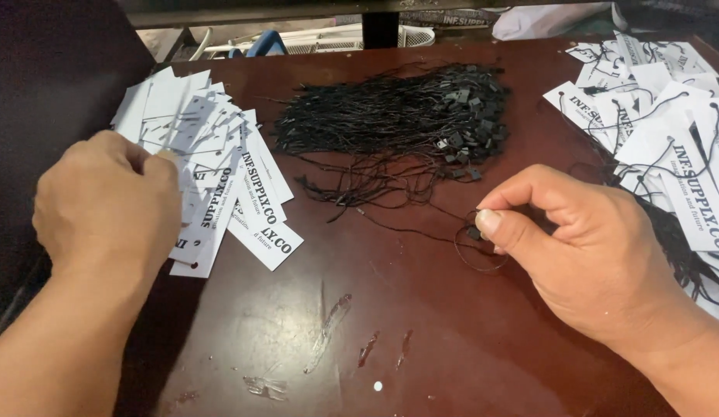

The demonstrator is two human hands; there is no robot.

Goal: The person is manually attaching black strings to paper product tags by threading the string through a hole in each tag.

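The left hand (104,208) rests on the fanned pile of unstrung white tags (212,177) at the left of the dark red surface (390,309), its grip closed on the pile's edge; which tag it holds I cannot tell, and two could easily lift together. The tags overlap too much to count; some dozens, I judge. In the middle lies one tangled bundle of black strings (398,123), uncountable. The right hand (583,247) pinches one black string loop (475,243) just above the surface; pulled, it may snag the bundle. Far right lies one heap of strung tags (661,116).
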